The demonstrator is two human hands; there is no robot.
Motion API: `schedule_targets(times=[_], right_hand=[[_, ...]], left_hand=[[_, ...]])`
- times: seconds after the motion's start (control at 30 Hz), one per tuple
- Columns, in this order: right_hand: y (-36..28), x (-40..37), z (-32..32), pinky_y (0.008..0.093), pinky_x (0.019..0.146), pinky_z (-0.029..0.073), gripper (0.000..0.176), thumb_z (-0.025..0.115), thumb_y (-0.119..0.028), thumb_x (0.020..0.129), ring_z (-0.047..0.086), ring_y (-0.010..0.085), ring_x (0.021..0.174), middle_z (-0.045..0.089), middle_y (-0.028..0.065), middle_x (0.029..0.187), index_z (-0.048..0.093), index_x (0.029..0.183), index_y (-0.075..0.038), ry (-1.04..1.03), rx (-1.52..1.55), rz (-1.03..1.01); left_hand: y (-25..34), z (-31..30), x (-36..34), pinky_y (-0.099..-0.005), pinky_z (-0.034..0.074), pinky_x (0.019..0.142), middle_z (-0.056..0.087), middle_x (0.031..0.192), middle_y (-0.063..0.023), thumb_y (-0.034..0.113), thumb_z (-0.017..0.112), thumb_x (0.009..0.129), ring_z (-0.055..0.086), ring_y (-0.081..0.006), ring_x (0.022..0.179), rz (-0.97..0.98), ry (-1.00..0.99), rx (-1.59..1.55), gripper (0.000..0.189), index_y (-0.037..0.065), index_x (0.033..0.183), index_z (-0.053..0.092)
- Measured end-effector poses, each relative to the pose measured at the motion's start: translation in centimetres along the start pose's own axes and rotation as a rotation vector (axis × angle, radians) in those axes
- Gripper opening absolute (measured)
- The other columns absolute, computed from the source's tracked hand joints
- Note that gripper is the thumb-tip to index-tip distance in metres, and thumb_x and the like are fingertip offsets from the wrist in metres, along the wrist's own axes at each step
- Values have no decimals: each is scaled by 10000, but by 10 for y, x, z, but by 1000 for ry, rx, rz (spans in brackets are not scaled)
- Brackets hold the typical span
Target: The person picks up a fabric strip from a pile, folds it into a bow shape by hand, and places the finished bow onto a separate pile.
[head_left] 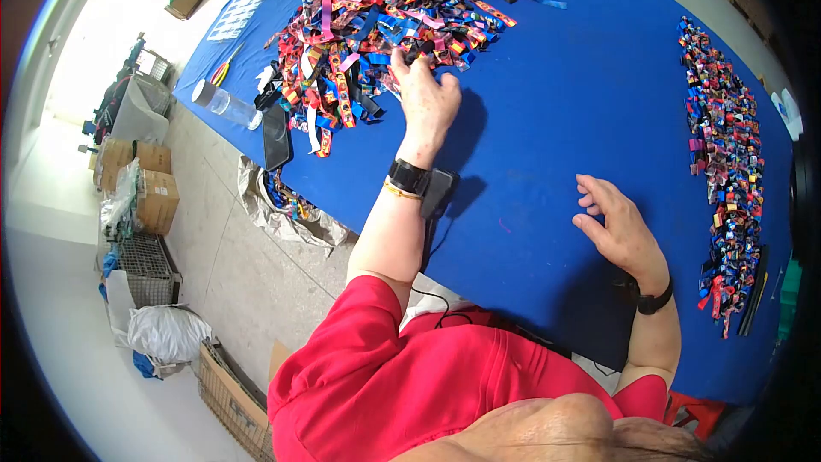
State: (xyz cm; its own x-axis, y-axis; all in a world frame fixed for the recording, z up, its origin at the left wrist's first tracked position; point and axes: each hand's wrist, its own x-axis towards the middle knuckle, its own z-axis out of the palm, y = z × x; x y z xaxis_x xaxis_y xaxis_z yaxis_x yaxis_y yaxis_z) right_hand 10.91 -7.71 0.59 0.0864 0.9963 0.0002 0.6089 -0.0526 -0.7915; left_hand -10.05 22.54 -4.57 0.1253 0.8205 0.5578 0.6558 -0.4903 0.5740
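Touching ribbon heap (376, 8), left hand (428, 103); heap runs diagonally up-right.

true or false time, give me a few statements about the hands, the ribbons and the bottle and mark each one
1. The left hand reaches into the ribbon pile. True.
2. The right hand grips a ribbon. False: it is open and empty, over the bare blue table.
3. The bottle stands upright in the middle of the table. False: it lies on its side at the table's left edge.
4. A ribbon row runs along the table's right side. True.
5. Both wrists are bare. False: each wears a dark band.
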Motion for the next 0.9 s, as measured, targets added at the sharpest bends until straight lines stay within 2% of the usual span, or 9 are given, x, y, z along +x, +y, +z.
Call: schedule_targets(times=[0.1,0.17,0.37,0.5,0.53,0.57,0.63,0.8,0.9], right_hand=[[-1,1,0,377,902,569,553,726,-75,896,665,291,1051,622,201,1264,519,1395,46,-4,-8,11],[-2,1,-1,378,903,569,552,722,-76,898,666,292,1051,623,203,1260,517,1395,47,-7,-13,14],[-4,0,0,379,904,566,536,714,-73,900,671,301,1053,620,212,1257,520,1385,49,-2,-17,-1],[-5,1,1,395,906,560,524,715,-74,900,672,315,1065,617,214,1258,527,1373,51,-8,-40,-15],[0,0,1,400,908,557,523,716,-74,899,672,319,1069,617,214,1256,528,1371,51,0,-43,-11],[3,-1,0,403,907,556,522,717,-80,901,673,322,1070,616,215,1253,529,1370,51,-3,-30,-56],[7,-4,0,409,907,553,521,717,-91,904,676,330,1073,614,218,1248,530,1368,52,17,-19,-86],[18,-8,1,411,962,527,496,684,-131,941,657,311,1095,590,192,1266,531,1382,37,12,-146,-115],[17,-6,2,420,956,522,473,681,-138,946,654,312,1086,588,183,1238,539,1362,36,-10,-156,-95]], left_hand=[[-26,-2,12,-465,414,1146,510,1328,-450,193,688,800,417,-507,1408,-118,-74,18,433,-111,1108,686],[-35,-2,13,-493,461,1090,356,1473,-455,141,657,821,467,-518,1358,-108,-82,35,308,-88,1028,652],[-39,7,14,-492,492,1028,517,1349,-369,132,644,835,564,-479,1225,-153,-5,23,348,-113,1082,642],[-29,0,12,-497,495,996,594,1199,-339,119,629,835,602,-473,1118,-136,-24,87,340,-132,1063,648],[-34,0,14,-508,500,964,643,1065,-327,122,613,834,608,-472,1097,-46,26,121,291,-113,996,674],[-45,3,22,-526,521,893,675,914,-301,116,586,821,652,-447,981,-59,-88,138,230,-62,901,707],[-36,0,21,-515,550,685,686,770,-265,112,547,802,683,-429,677,-3,5,115,224,-25,830,722],[-51,1,23,-410,552,657,721,755,-237,137,629,816,709,-294,648,30,-63,-4,268,-33,971,766],[-58,4,20,-348,538,650,741,773,-142,137,638,827,673,-202,635,14,-106,28,270,2,1015,777]])
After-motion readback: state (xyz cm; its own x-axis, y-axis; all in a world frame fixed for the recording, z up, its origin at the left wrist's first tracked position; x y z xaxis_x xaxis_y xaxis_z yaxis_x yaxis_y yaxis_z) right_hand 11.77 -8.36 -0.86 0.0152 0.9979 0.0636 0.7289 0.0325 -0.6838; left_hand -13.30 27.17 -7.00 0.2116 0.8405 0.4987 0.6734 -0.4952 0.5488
